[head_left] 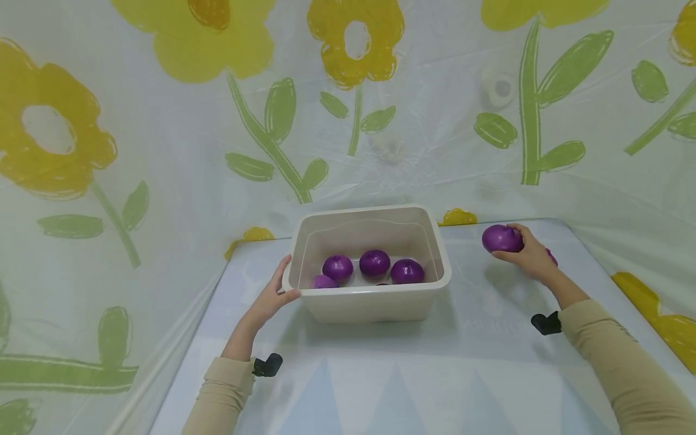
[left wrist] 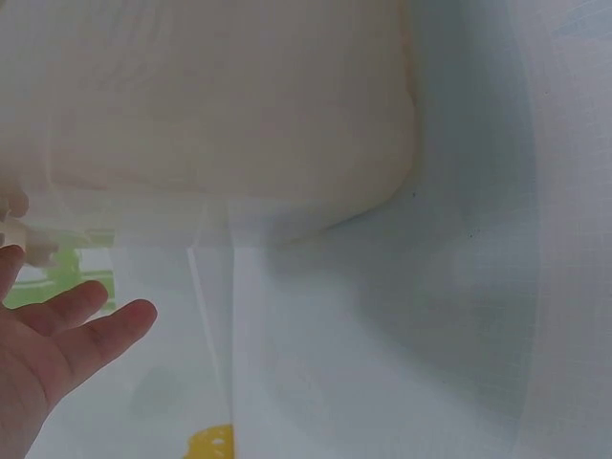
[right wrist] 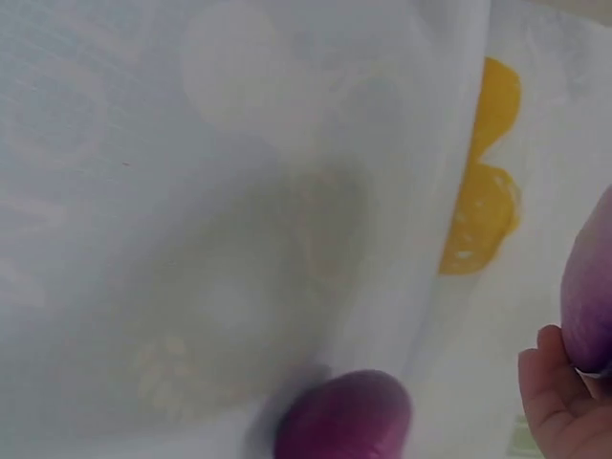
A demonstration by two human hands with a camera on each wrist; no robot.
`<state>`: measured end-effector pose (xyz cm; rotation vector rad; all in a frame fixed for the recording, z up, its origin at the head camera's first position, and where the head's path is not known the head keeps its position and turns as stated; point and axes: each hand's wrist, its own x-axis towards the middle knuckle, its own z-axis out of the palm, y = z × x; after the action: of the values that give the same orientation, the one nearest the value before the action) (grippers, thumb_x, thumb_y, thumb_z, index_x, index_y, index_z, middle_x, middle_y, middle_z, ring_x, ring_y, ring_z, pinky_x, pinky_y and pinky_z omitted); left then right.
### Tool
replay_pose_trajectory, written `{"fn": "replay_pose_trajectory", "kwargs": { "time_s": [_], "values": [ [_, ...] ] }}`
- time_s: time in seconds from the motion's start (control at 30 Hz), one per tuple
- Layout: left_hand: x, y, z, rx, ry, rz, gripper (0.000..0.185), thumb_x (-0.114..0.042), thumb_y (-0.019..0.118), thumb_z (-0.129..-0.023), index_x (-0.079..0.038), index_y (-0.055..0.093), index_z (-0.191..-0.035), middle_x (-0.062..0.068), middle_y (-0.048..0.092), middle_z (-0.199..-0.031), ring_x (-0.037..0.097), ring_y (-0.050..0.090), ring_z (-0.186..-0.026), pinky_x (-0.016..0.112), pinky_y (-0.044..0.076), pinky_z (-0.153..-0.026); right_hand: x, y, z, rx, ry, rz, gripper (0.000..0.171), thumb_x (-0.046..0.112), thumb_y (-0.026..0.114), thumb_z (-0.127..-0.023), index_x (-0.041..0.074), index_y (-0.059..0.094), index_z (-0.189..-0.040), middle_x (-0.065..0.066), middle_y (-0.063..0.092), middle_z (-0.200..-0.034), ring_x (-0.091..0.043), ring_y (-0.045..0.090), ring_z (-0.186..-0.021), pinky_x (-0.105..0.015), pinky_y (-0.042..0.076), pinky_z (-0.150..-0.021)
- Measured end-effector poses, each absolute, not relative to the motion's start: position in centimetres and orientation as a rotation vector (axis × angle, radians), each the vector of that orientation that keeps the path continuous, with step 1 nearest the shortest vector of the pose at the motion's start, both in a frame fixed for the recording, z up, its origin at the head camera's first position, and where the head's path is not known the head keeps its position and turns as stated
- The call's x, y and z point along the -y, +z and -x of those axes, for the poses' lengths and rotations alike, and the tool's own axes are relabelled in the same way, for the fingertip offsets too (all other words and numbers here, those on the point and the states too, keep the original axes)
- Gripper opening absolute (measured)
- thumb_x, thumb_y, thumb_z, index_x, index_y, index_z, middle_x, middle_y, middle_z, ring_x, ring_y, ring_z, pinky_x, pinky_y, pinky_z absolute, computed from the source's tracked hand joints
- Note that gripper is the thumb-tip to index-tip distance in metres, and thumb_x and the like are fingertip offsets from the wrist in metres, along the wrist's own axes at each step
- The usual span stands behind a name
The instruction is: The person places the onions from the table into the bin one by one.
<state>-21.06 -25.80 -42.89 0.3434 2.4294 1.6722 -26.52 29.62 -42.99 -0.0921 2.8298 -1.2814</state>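
My right hand [head_left: 530, 254] grips a red onion [head_left: 501, 238], held up over the right side of the table, fingers on top and thumb below. That onion [right wrist: 591, 287] also shows at the right edge of the right wrist view. Partly hidden behind the hand, another red onion [head_left: 551, 257] lies on the table; the right wrist view has this onion [right wrist: 346, 417] at the bottom. My left hand [head_left: 270, 297] is at the near left corner of a cream plastic tub [head_left: 375, 305], fingers along its side and thumb by the front rim. Its fingers [left wrist: 100, 344] look spread and fairly straight.
Several red onions [head_left: 374, 263] sit on the tub's floor, some partly hidden by the front wall. The tub stands on a pale patterned table cover [head_left: 359, 374]. A flower-printed curtain [head_left: 424, 133] hangs behind the table and along its left side.
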Motion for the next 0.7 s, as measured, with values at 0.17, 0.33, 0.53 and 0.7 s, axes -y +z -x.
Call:
{"fn": "replay_pose_trajectory", "kwargs": {
  "time_s": [0.17, 0.33, 0.53, 0.7],
  "values": [
    [25.6, -42.4, 20.8, -2.426, 1.653, -0.313, 0.089, -0.026, 0.065, -0.083, -0.019, 0.005, -0.148, 0.014, 0.004, -0.154, 0.038, 0.007, -0.139, 0.058, 0.024, -0.105, -29.0, -41.2, 26.4, -2.837, -1.248, 0.101, 0.089, 0.038, 0.063, -0.083, 0.001, 0.009, -0.143, -0.036, 0.019, -0.14, -0.054, 0.028, -0.121, -0.068, 0.028, -0.095],
    [24.9, -40.6, 19.9, -2.428, 1.633, -0.315, 0.09, -0.028, 0.065, -0.083, -0.012, 0.004, -0.148, 0.018, 0.002, -0.153, 0.041, 0.005, -0.138, 0.059, 0.023, -0.105, -28.8, -39.7, 26.4, -2.812, -1.221, 0.088, 0.093, 0.042, 0.063, -0.083, 0.005, 0.005, -0.145, -0.036, 0.015, -0.142, -0.055, 0.025, -0.122, -0.07, 0.026, -0.094],
    [24.5, -39.7, 19.4, -2.43, 1.62, -0.301, 0.088, -0.027, 0.064, -0.084, -0.011, 0.005, -0.147, 0.018, 0.003, -0.153, 0.039, 0.006, -0.139, 0.057, 0.023, -0.106, -28.8, -38.2, 26.7, -2.827, -1.201, 0.126, 0.092, 0.043, 0.063, -0.083, 0.006, 0.006, -0.145, -0.034, 0.015, -0.143, -0.055, 0.025, -0.123, -0.071, 0.025, -0.093],
    [24.5, -39.7, 19.3, -2.425, 1.629, -0.308, 0.088, -0.027, 0.064, -0.084, -0.012, 0.005, -0.148, 0.017, 0.003, -0.153, 0.039, 0.006, -0.139, 0.057, 0.024, -0.106, -28.4, -36.8, 26.8, -2.825, -1.237, 0.178, 0.09, 0.041, 0.063, -0.083, 0.007, 0.007, -0.145, -0.033, 0.015, -0.144, -0.053, 0.026, -0.123, -0.07, 0.027, -0.094]
  ]
}}
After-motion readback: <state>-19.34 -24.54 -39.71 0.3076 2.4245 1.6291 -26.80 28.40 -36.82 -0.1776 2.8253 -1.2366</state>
